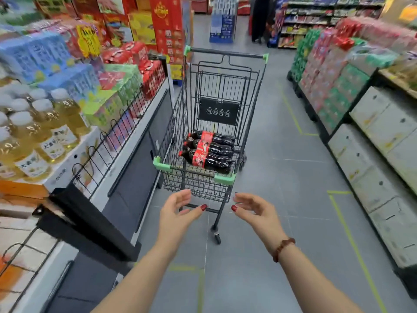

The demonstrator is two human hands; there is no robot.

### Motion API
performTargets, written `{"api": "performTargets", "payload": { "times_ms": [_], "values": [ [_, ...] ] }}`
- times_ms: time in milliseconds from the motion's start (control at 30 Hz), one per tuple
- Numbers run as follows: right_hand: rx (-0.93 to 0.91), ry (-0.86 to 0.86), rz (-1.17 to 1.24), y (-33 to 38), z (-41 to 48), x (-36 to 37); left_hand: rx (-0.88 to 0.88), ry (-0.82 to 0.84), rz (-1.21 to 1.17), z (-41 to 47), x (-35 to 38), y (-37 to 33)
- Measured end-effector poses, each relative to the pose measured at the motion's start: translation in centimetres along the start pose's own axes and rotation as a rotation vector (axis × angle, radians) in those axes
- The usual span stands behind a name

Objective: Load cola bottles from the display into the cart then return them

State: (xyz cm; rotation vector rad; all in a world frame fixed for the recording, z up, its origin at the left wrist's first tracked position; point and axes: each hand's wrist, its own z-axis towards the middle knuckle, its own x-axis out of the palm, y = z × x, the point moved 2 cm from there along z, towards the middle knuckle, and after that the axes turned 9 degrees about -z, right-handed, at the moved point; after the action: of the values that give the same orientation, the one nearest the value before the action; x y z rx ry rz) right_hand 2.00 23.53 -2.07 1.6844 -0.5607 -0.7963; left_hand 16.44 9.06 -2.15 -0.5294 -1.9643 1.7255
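Observation:
A dark wire shopping cart [248,123] with green corner guards stands in the aisle ahead of me. Three cola bottles [209,151] with red labels lie side by side on its floor. My left hand [178,211] and my right hand [255,208] are both held out just short of the cart's near end, palms facing each other, fingers spread, holding nothing. A bead bracelet sits on my right wrist.
A display shelf [126,141] with a wire rail runs along the left, carrying yellow drink bottles [40,132] and boxed goods. Stacked drink packs [327,82] and white cartons [383,154] line the right. Grey floor with yellow tape lines lies between.

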Motion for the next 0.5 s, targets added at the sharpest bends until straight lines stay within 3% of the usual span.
{"api": "performTargets", "payload": {
  "times_ms": [167,500],
  "values": [
    [0.018,0.005,0.006,-0.5,7.4,-2.4,-0.028,-0.007,0.014,6.4,3.8,0.6],
    [0.067,0.173,0.007,-0.6,23.5,-5.9,-0.1,-0.248,-0.024,18.7,10.1,1.4]
  ]
}}
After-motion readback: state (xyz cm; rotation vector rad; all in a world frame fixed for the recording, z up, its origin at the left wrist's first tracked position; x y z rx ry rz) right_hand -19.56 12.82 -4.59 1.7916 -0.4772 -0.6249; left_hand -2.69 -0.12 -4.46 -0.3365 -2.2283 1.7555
